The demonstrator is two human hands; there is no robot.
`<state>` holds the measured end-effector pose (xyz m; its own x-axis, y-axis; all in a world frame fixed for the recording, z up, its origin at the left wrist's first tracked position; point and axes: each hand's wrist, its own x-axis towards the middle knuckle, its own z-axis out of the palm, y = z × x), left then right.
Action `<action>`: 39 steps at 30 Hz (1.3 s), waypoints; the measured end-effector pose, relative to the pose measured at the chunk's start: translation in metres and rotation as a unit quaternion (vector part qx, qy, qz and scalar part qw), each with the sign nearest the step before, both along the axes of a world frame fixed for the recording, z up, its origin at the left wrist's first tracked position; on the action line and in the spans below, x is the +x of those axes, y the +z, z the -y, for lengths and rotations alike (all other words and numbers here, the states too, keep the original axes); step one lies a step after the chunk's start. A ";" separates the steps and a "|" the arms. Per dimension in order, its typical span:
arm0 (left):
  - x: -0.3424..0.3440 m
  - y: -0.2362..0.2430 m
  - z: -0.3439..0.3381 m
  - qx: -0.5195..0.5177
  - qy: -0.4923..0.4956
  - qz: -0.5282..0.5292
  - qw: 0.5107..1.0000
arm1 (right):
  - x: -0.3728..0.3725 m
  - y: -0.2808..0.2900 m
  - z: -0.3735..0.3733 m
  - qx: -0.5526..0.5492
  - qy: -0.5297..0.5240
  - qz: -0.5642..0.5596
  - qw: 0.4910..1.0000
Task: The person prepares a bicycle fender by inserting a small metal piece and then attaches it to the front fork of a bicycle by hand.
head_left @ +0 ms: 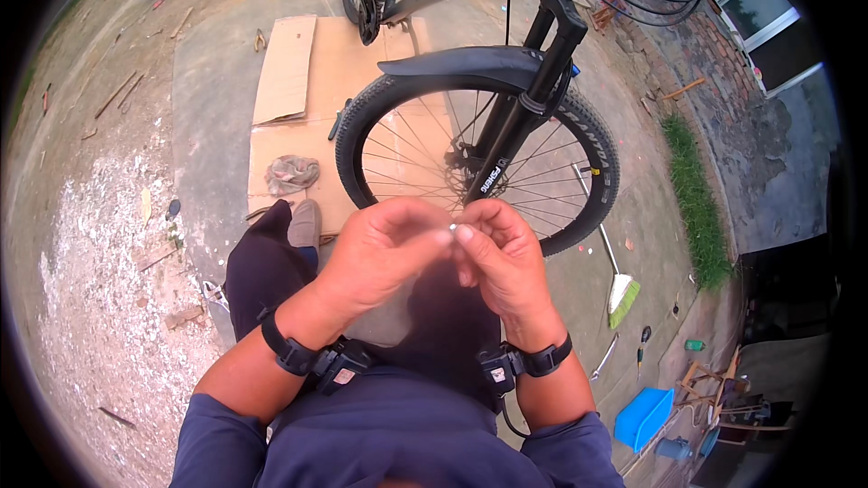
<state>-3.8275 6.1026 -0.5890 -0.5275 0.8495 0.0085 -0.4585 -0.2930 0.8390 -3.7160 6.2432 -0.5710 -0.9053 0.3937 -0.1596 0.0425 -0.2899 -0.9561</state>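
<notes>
1 tiny pale piece in the narrow pinch of left hand and right hand

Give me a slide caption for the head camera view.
Left hand and right hand meet at a tiny whitish object before a bicycle's front wheel, with cardboard on the ground.

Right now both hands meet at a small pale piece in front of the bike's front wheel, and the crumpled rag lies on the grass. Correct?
Wrong spot: the crumpled rag lies on the cardboard, not the grass, per the head view. The left hand and right hand do meet at a small pale piece in front of the wheel.
</notes>
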 end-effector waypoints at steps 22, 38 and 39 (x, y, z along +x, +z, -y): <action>-0.019 -0.003 -0.026 0.046 0.032 -0.105 0.993 | -0.013 0.001 -0.005 -0.035 -0.044 0.063 0.996; -0.063 -0.016 -0.089 0.001 0.045 -0.215 0.976 | -0.049 -0.021 -0.066 -0.101 -0.027 0.064 0.992; -0.064 -0.016 -0.094 0.003 0.044 -0.205 0.978 | -0.051 -0.022 -0.069 -0.103 -0.029 0.062 0.992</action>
<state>-3.8917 6.1966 -0.6053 -0.5495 0.8003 0.2400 -0.0561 -0.3219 0.9451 -3.7665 6.3122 -0.5931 -0.8509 0.3916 -0.3503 0.1335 -0.4838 -0.8649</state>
